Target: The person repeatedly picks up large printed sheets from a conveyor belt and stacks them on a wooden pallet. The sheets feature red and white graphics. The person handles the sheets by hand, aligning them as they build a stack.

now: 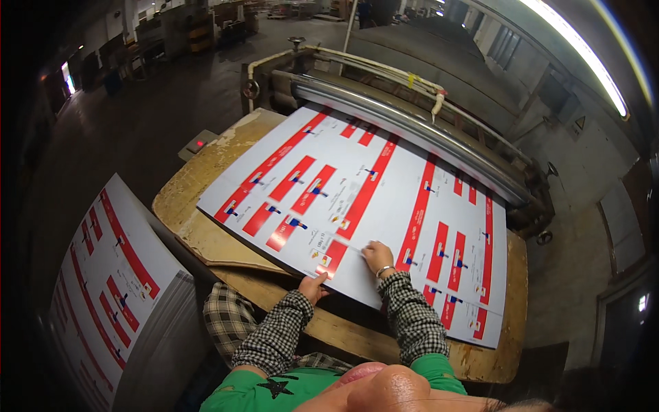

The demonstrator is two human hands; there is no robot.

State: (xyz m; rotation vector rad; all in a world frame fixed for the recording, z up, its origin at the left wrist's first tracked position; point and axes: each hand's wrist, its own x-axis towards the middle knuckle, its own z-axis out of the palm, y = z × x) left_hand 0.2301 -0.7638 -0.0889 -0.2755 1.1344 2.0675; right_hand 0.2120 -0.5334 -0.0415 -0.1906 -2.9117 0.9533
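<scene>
A large white printed sheet (388, 226) with red bands and small blue figures lies on the wooden table in front of me. Its far side meets a long metal roller (412, 134). My left hand (314, 288) pinches the near edge of the sheet, thumb on top and the other fingers mostly hidden. To its right, my right hand (377, 258) rests on the sheet with fingers curled down, close to a line across the print; whether it grips an edge there is hidden. A bracelet circles my right wrist.
A tall stack of similar printed sheets (113, 275) stands at my left, beside the worn wooden table (206, 237). The roller machine has handwheels and a pale pipe (384, 67) along its top. A small box with a red light (200, 143) sits by the table's left edge.
</scene>
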